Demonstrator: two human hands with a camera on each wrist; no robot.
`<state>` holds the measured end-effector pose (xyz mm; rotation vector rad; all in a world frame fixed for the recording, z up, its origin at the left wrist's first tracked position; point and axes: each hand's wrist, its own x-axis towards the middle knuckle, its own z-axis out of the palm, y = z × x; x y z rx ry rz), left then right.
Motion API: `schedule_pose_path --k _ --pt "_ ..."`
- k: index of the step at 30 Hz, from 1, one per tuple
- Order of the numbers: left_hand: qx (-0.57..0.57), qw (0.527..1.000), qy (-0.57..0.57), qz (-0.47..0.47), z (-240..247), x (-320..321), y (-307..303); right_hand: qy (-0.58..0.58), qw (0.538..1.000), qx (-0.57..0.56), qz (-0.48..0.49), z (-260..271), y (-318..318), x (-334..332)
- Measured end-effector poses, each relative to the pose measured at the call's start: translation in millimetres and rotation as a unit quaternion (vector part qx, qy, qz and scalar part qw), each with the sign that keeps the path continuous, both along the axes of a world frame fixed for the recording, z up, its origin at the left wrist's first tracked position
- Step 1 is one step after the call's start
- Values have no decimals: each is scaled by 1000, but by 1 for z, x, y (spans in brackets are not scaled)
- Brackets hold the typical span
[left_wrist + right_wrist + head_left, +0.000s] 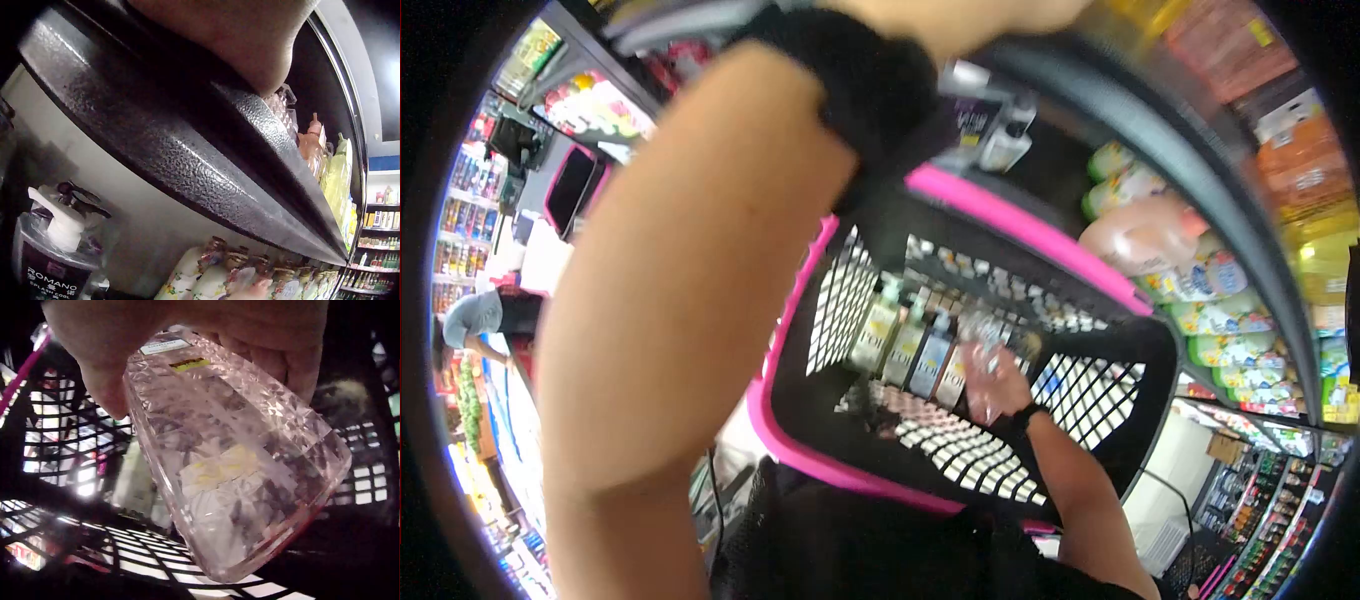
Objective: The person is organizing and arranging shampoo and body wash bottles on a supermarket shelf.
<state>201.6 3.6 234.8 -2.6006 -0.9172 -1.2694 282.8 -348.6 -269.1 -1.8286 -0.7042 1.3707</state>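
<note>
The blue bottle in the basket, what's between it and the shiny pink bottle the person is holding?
Another bottle, with a pale label, is between the blue bottle and the shiny pink bottle. It shows in the head view, partly hidden.

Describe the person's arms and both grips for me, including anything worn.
The left arm shows bare, with a broad black band at the wrist. The right forearm is bare too, its black wristband looking narrower. No glove shows on the right grip; the left grip is blurred and cut off.
</note>
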Motion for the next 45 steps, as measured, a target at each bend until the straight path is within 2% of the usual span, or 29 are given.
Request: schedule_pose_path --k 2,3,4,5,7,9,11,14,17,19,21,25,27,28,31,34,36,39,45 --pt "-108 994 -18 3 6 -5 -11 57 998 0 -8 143 38 -30" --pt "-159 986 51 -10 11 -7 -2 68 996 54 -9 163 43 -34" --pt "-155 987 40 -19 11 -5 1 81 991 107 -9 182 47 -38" --pt "-153 987 29 -29 9 -5 1 -115 984 120 67 186 44 -36" --pt "-164 986 9 -37 13 -7 -4 -3 983 182 6 219 50 -42" --pt "-203 977 50 -48 22 -12 -7 2 976 218 -22 298 63 -52" --pt "-218 973 54 -53 26 -15 -9 -73 944 319 -33 362 74 -54" --pt "-208 976 26 -65 20 -14 -8 -84 900 415 -99 417 75 -44" --pt "-215 974 27 -73 24 -16 -8 -135 807 534 -213 492 96 -60" --pt "-216 972 23 -84 24 -19 -7 -215 741 585 -250 505 107 -40" --pt "-217 971 37 -96 25 -20 -5 -201 715 616 -263 523 125 -27" --pt "-211 969 10 -126 19 -19 -1 -276 660 621 -321 546 170 -21" --pt "-218 967 0 -134 19 -21 -1 -335 662 570 -354 540 185 -2" --pt "-214 967 -2 -140 18 -22 0 -388 647 539 -375 532 193 13" --pt "-210 965 -8 -157 14 -20 4 -433 637 473 -427 533 210 30" --pt "-212 962 -9 -170 13 -22 5 -520 604 401 -451 528 223 51" --pt "-211 961 -13 -176 13 -22 6 -573 587 325 -471 533 228 46" --pt "-210 960 -21 -184 11 -22 6 -608 571 291 -468 532 232 41" --pt "-205 958 -18 -201 10 -24 8 -610 605 276 -431 525 222 26"
